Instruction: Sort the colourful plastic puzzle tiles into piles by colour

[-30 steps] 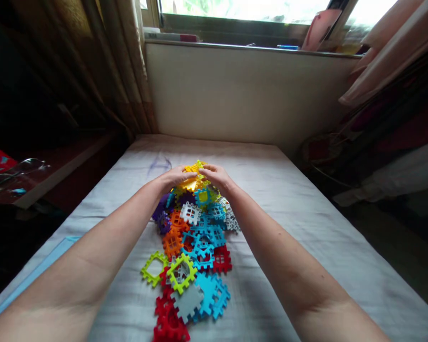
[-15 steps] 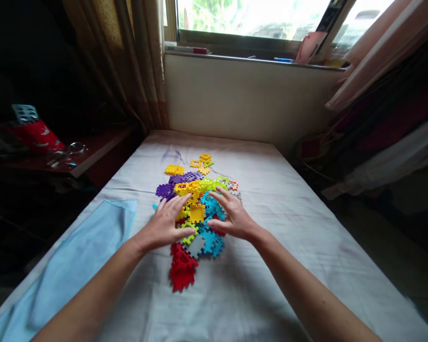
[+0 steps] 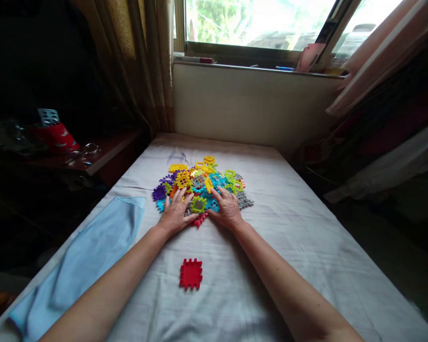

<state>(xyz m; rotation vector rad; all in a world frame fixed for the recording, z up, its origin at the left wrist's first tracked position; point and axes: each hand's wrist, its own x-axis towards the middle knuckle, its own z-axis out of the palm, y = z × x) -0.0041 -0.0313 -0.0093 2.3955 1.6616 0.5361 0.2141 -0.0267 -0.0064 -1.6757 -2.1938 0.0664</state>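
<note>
A heap of colourful interlocking plastic building tiles (image 3: 199,181) lies on the pale sheet, in yellow, purple, blue, green, grey and red. Against its near left side rests my left hand (image 3: 177,212), fingers spread over the tiles. My right hand (image 3: 227,207) lies on the near right side, its fingers also apart. Between the hands sit a green-framed tile (image 3: 199,204) and a partly covered red tile (image 3: 200,220). One red square tile (image 3: 191,274) lies flat by itself, closer to me. Tiles under my fingers are hidden.
A light blue cloth (image 3: 92,256) lies along the left of the white sheet (image 3: 306,266). On a dark side table at left stand a red container (image 3: 61,137) and a pair of glasses (image 3: 83,152). A wall and window (image 3: 257,23) are behind; clothes hang at right.
Both hands have moved forward and down onto the tiles. The heap is now spread wider and further from me, while one red tile stays behind in front.
</note>
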